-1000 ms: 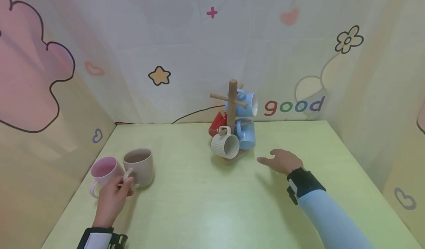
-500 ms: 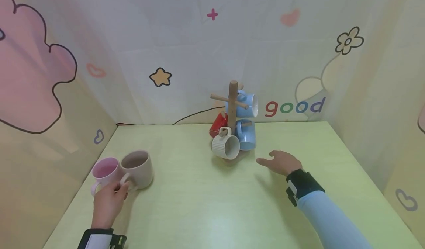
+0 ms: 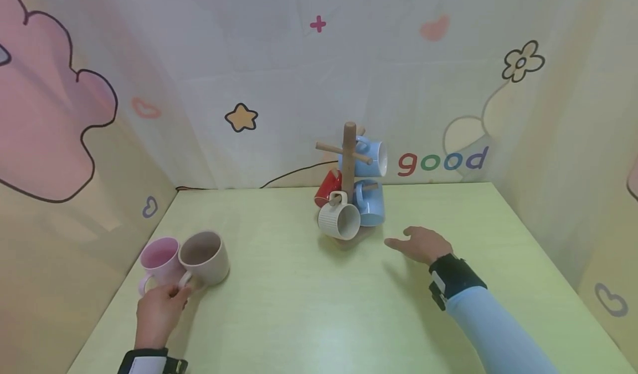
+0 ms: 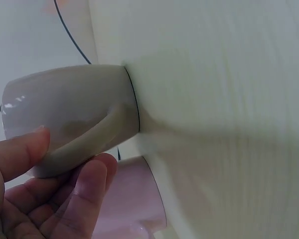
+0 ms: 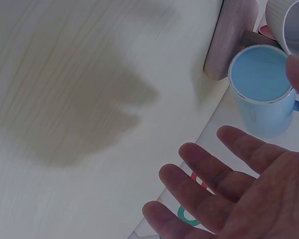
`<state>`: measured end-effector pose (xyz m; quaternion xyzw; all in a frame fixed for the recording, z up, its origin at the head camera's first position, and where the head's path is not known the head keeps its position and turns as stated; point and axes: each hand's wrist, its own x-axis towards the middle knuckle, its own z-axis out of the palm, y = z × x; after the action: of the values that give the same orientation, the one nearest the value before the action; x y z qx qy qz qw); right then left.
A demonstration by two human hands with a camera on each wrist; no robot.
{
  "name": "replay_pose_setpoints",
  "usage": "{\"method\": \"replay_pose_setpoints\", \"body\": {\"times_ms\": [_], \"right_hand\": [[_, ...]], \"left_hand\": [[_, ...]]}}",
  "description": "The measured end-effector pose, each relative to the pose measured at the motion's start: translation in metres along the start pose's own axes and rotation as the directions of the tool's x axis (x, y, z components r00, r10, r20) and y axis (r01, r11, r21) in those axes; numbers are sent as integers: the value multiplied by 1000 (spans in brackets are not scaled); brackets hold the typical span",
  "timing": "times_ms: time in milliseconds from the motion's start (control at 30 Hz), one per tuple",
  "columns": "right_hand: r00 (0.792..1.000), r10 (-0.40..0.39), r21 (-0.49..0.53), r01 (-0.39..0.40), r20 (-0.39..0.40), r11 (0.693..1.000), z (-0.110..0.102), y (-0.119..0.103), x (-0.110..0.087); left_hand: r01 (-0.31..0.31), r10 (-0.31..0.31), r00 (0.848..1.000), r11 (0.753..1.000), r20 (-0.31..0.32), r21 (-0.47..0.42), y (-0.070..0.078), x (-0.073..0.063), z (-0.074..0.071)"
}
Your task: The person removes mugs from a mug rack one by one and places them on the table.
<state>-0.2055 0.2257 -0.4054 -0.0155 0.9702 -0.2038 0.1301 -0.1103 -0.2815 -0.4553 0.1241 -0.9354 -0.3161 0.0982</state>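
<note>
At the left of the table, my left hand (image 3: 160,314) pinches the handle of a grey-beige mug (image 3: 211,266), thumb on one side and fingertips on the other, as the left wrist view shows. A pink mug (image 3: 163,269) stands right beside it, partly behind my hand. My right hand (image 3: 421,245) hovers over the table with loosely extended fingers and holds nothing. Just left of it is a wooden mug tree (image 3: 349,141). On its pegs hang a ribbed white mug (image 3: 329,220), a red mug (image 3: 326,188), and two light blue mugs, an upper one (image 3: 371,160) and a lower one (image 5: 264,112).
The pale wood-grain table (image 3: 299,296) meets a printed curtain (image 3: 279,58) at the back and sides. A thin black cable (image 3: 294,170) runs along the back, behind the mug tree. Some bare pegs (image 3: 326,145) stick out near the top of the tree.
My left hand has drawn slightly back toward me, and the grey-beige mug has turned and shifted a little left, closer to the pink mug. My right hand has stayed almost still.
</note>
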Motion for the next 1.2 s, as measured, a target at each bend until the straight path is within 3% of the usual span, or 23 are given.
{"method": "replay_pose_setpoints", "body": {"times_ms": [267, 533, 1000, 1100, 1200], "right_hand": [[1000, -13, 8, 13, -1, 1000, 1, 0, 0], [1000, -5, 5, 5, 1, 1000, 0, 0, 0], [1000, -6, 3, 6, 2, 1000, 2, 0, 0], [1000, -4, 6, 4, 3, 1000, 2, 0, 0], [1000, -5, 6, 5, 0, 1000, 2, 0, 0]], "left_hand": [[-10, 11, 1000, 1000, -24, 25, 0, -2, 0], [0, 0, 1000, 1000, 6, 11, -1, 0, 0], [15, -15, 1000, 1000, 4, 5, 0, -1, 2], [32, -32, 999, 999, -24, 10, 1, -2, 1], [40, -39, 995, 999, -96, 7, 6, -3, -2]]}}
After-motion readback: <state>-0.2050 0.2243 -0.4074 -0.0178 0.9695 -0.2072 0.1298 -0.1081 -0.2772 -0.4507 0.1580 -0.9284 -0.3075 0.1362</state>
